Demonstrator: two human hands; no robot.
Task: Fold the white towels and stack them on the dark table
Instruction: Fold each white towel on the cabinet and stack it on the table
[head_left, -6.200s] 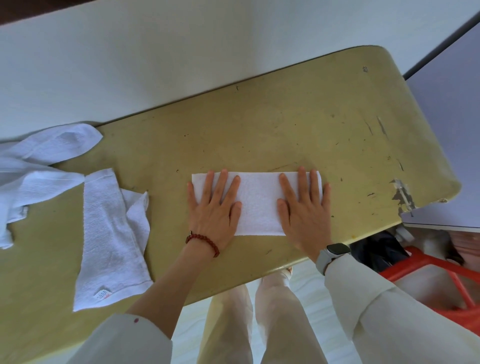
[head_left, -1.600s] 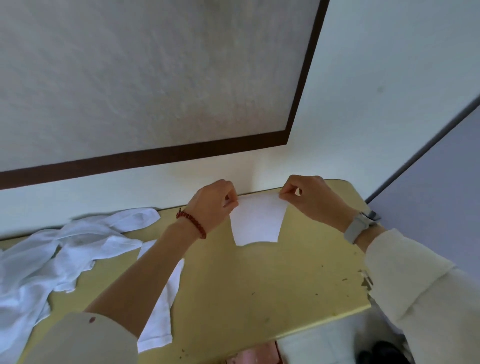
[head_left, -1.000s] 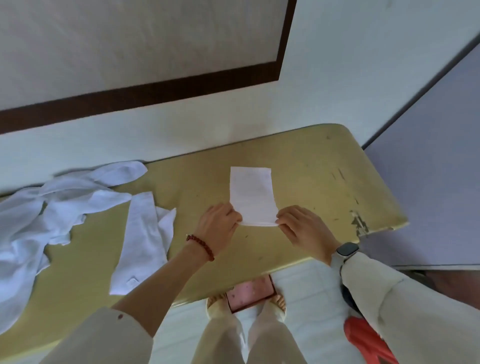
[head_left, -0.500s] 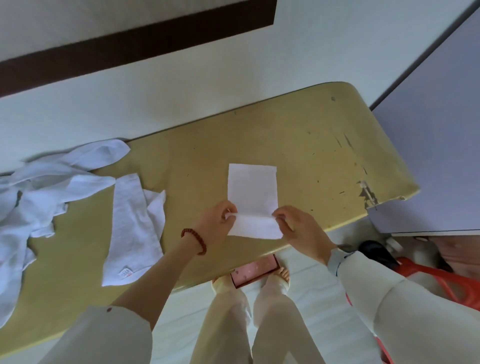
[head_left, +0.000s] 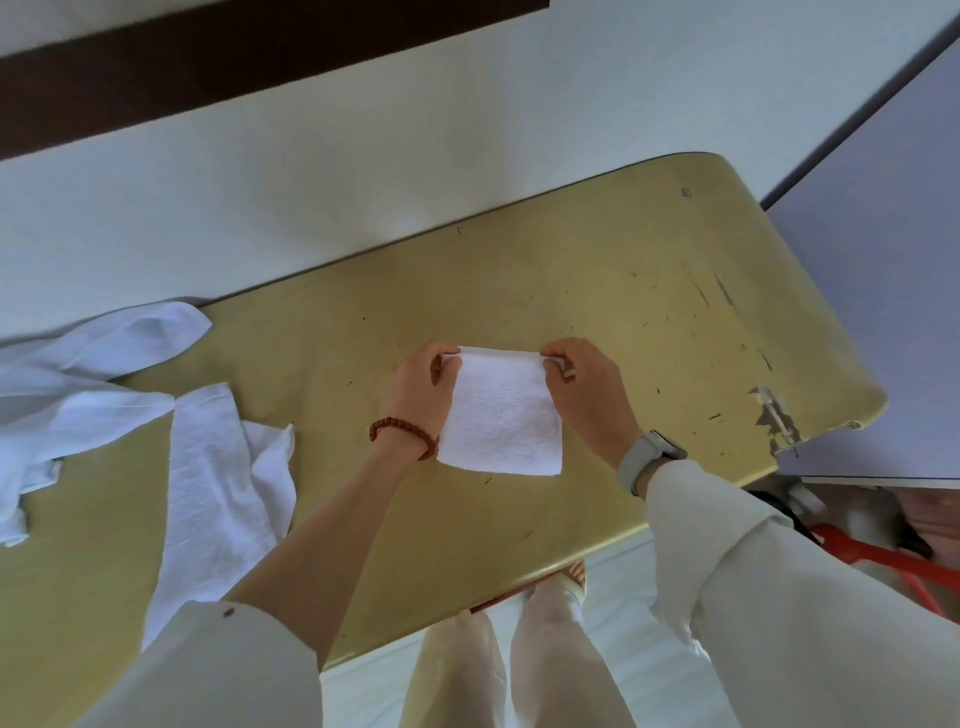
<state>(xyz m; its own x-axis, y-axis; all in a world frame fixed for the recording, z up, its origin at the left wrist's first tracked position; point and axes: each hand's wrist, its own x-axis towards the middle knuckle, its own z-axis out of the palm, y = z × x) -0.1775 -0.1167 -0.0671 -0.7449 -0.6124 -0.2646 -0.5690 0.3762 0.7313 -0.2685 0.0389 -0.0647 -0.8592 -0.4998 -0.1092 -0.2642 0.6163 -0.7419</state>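
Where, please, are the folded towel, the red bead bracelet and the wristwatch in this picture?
folded towel (head_left: 501, 415), head view, middle of its top layer.
red bead bracelet (head_left: 402, 434), head view, beads across the left wrist.
wristwatch (head_left: 645, 457), head view, grey band on the right wrist.

The yellow table (head_left: 597, 291) bears a folded towel (head_left: 501, 415) — beside it, loose towels (head_left: 208, 488).

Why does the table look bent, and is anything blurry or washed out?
Head view: the wide-angle lens bows the yellow table and wall lines; the folded towel, pinched by left hand and right hand, is sharp, its weave visible; light is soft, shadows faint, no glare.
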